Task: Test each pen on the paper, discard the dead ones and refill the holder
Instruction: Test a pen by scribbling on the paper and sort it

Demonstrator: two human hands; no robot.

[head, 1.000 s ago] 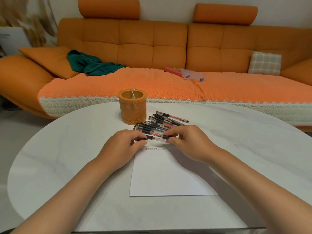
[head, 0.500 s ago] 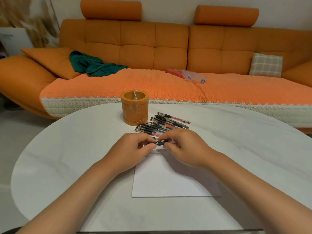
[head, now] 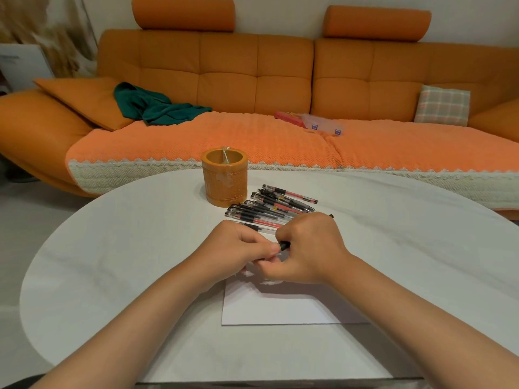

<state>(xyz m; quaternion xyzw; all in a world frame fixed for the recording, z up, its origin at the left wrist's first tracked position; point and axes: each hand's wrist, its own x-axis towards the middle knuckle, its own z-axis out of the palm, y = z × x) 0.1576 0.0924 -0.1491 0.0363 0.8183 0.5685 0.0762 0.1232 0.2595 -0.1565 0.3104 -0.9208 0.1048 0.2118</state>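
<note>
In the head view, both hands have drawn back from the loose pens toward the lower middle of the frame and now meet over the top edge of the paper. One pen has come away with them. Only its black end shows between the knuckles. The left hand curls its fingers and pinches that end, and the right hand is wrapped round the barrel. This looks like uncapping before a first test stroke, though the tip is hidden. The other pens lie in the centre of the frame on the table, just right of the holder, so sorting has barely begun.
</note>
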